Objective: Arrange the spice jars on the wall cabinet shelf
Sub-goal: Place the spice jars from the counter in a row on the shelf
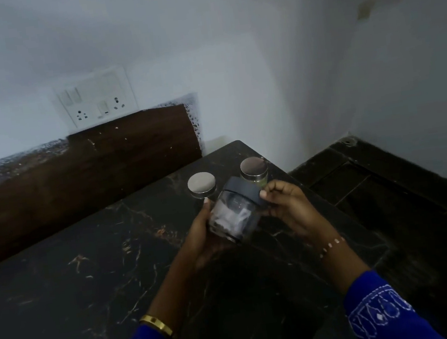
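Evidently smooth, breakable glass, the dark-lidded jar [233, 213] is being cradled tilted, left hand [200, 229] wrapping its body at nine o'clock, right hand [283, 204] pinching the lid at three o'clock.

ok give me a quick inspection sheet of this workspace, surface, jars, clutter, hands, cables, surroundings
surface: dark marble countertop with pale veins, ending at a corner on the right
job's things: glass jar with dark lid held tilted above the counter, whitish contents; steel-lidded jar and a second steel-lidded jar with greenish contents stand near the counter's far corner
clutter: nothing seen
grippers: left hand cups the jar's body; right hand pinches its lid
cables: nothing seen; switch and socket plate has nothing plugged in
surroundings: white walls, brown backsplash panel, dark lower platform on the right; wall cabinet shelf not in view
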Demonstrator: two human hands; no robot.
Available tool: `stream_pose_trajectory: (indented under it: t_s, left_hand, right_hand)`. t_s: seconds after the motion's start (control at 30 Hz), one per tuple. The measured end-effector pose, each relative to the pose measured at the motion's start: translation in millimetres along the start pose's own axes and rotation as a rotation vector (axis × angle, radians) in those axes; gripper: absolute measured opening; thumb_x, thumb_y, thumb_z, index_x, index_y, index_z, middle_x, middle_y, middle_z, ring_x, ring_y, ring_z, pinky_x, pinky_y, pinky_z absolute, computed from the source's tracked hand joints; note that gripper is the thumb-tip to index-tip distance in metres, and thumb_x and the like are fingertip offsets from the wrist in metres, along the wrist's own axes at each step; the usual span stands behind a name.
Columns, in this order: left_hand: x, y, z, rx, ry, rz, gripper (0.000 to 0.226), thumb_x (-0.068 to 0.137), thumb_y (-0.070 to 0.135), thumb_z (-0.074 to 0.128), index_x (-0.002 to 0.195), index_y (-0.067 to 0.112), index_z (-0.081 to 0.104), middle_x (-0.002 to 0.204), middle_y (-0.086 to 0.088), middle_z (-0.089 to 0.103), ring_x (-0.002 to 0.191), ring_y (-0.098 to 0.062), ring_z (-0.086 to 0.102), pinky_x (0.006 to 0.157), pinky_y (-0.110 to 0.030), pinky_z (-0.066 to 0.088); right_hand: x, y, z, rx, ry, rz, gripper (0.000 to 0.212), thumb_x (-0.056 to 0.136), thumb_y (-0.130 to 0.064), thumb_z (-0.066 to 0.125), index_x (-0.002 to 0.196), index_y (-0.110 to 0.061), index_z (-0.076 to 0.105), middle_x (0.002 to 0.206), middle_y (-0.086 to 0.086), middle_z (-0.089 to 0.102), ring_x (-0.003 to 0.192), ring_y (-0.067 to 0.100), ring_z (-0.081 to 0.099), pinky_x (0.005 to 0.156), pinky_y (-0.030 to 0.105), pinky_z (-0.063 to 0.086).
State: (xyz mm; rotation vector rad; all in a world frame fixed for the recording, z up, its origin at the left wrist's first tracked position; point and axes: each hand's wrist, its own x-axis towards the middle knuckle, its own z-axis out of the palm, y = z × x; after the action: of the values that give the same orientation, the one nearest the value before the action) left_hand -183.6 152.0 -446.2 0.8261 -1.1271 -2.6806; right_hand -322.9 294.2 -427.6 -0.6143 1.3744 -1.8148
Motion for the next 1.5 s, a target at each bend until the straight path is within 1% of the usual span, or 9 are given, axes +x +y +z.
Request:
stream_pose_trajectory:
  t_s: [0.2,0.33,0.43,0.53,0.63,0.87,1.17,1.33,1.5]
  left_hand:
    - [-15.4,6.9,12.8,0.058,0.009,0.019,0.044,0.092,0.041,0.041,0.123,0.012,0.051,0.125,-0.020,0.056,0.110,-0.034,0.057,0.084,-0.045,0.052]
    - [-17.8,4.1,29.7,0.263,0.244,0.264,0.042,0.088,0.025,0.058,0.125,0.007,0.050,0.120,-0.018,0.060,0.103,-0.032,0.062,0.078,-0.037,0.056]
    - [-21.6,1.4,33.3,0.389,0.348,0.446,0.044,0.087,0.019,0.060,0.128,0.011,0.047,0.114,-0.010,0.063,0.095,-0.024,0.066,0.072,-0.029,0.057]
    - [-28.4,2.8,30.9,0.419,0.361,0.525,0.029,0.094,0.017,0.048,0.122,0.015,0.054,0.104,0.002,0.064,0.089,-0.010,0.064,0.067,-0.020,0.056]
    - [-33.7,7.5,30.8,0.414,0.349,0.538,0.025,0.094,0.012,0.044,0.116,0.016,0.056,0.105,0.002,0.063,0.094,-0.013,0.063,0.076,-0.026,0.056]
    - [-38.7,12.0,37.1,0.265,0.224,0.431,0.040,0.097,0.025,0.037,0.128,0.001,0.046,0.122,-0.023,0.057,0.107,-0.034,0.059,0.091,-0.042,0.051]
    - [-47.3,48.7,37.2,0.287,0.230,0.582,0.036,0.094,0.020,0.044,0.128,0.008,0.048,0.119,-0.016,0.061,0.101,-0.024,0.063,0.084,-0.032,0.053]
    - [-59.2,86.7,39.1,0.321,0.259,0.709,0.039,0.095,0.018,0.044,0.132,0.006,0.046,0.120,-0.018,0.060,0.107,-0.029,0.060,0.092,-0.040,0.050]
    - [-75.8,124.8,39.2,0.346,0.214,0.857,0.035,0.096,0.018,0.041,0.130,0.011,0.046,0.114,-0.007,0.061,0.104,-0.020,0.061,0.091,-0.037,0.052]
  right_hand:
    - [14.2,0.9,21.3,-0.059,0.271,-0.015,0.009,0.091,-0.012,0.055,0.099,-0.010,0.060,0.101,0.006,0.064,0.092,0.021,0.064,0.069,0.026,0.057]
    - [22.5,4.5,40.5,-0.183,0.261,0.060,0.021,0.087,-0.026,0.062,0.106,-0.027,0.053,0.096,-0.007,0.062,0.085,0.012,0.065,0.061,0.020,0.053]
    - [28.0,9.5,54.3,-0.289,0.292,0.138,0.045,0.086,-0.034,0.063,0.126,-0.023,0.048,0.109,-0.001,0.061,0.094,0.017,0.063,0.076,0.023,0.048]
    - [24.3,9.7,50.7,-0.165,0.208,0.109,0.030,0.086,-0.038,0.062,0.111,-0.022,0.058,0.107,0.006,0.069,0.090,0.020,0.068,0.076,0.033,0.056]
    - [17.6,4.3,49.4,0.075,0.098,0.093,0.020,0.084,-0.033,0.061,0.101,-0.023,0.062,0.098,0.009,0.072,0.085,0.024,0.072,0.067,0.032,0.058]
    - [16.4,-6.6,65.2,0.170,0.090,0.088,0.061,0.078,-0.042,0.061,0.125,-0.004,0.053,0.117,0.023,0.063,0.110,0.039,0.061,0.100,0.052,0.046]
    - [27.1,-36.8,86.1,0.003,-0.052,-0.018,0.038,0.088,-0.037,0.054,0.115,-0.010,0.058,0.107,0.016,0.068,0.092,0.025,0.069,0.080,0.037,0.056]
    - [45.6,-67.1,109.1,-0.154,-0.103,-0.097,0.026,0.094,-0.028,0.049,0.117,-0.016,0.054,0.108,0.010,0.066,0.103,0.027,0.064,0.091,0.042,0.051]
    - [57.3,-99.6,140.6,-0.267,-0.101,-0.232,0.031,0.091,-0.030,0.055,0.117,-0.015,0.047,0.097,-0.004,0.065,0.090,0.011,0.065,0.069,0.019,0.055]
